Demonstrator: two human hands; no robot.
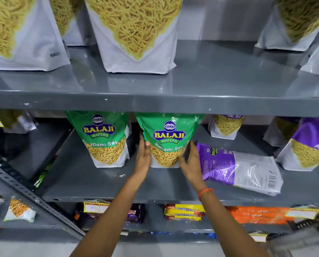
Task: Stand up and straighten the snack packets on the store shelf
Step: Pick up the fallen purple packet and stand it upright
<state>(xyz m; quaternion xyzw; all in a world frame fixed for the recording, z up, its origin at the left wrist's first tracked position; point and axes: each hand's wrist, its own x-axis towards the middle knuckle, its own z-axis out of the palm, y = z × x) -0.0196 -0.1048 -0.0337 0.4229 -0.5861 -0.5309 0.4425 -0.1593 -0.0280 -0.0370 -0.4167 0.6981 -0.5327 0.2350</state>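
A green Ratlami Sev packet (169,138) stands upright on the middle grey shelf (107,184). My left hand (143,156) is pressed flat against its left side and my right hand (189,160) against its right side, so both hands clasp it. A second green packet (104,138) stands upright just to its left. To the right, a purple Aloo Sev packet (242,167) lies flat on its back on the same shelf, close to my right hand. Another purple packet (310,145) stands at the far right.
The upper shelf (210,78) carries several upright white sev packets, with an open gap at centre right. More small packets stand at the back of the middle shelf. The lower shelf holds biscuit packs (184,212) and orange packets (256,214). A slotted metal upright (31,193) crosses at left.
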